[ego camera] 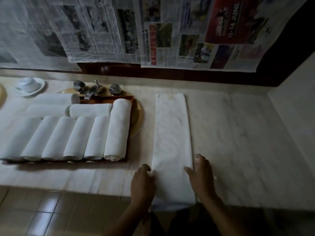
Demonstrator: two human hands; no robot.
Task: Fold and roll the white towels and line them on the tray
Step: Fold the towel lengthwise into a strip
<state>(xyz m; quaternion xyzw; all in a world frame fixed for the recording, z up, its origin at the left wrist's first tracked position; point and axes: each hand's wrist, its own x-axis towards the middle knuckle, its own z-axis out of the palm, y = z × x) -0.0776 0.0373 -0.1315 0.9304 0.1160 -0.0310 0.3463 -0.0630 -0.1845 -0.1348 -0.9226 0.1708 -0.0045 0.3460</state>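
A white towel (172,137) lies folded into a long narrow strip on the marble counter, its near end hanging slightly over the front edge. My left hand (142,183) rests against the strip's left edge near that end, and my right hand (201,176) lies on its right edge, fingers apart. To the left, a brown wooden tray (131,101) holds several rolled white towels (95,137) lined side by side, with more rolls (90,110) lying crosswise behind them.
A metal faucet (92,90) with two knobs stands behind the tray over a beige basin. An upturned white cup on a saucer (29,86) sits at the back left. Newspaper sheets (153,31) cover the wall. Tiled floor lies below the counter edge.
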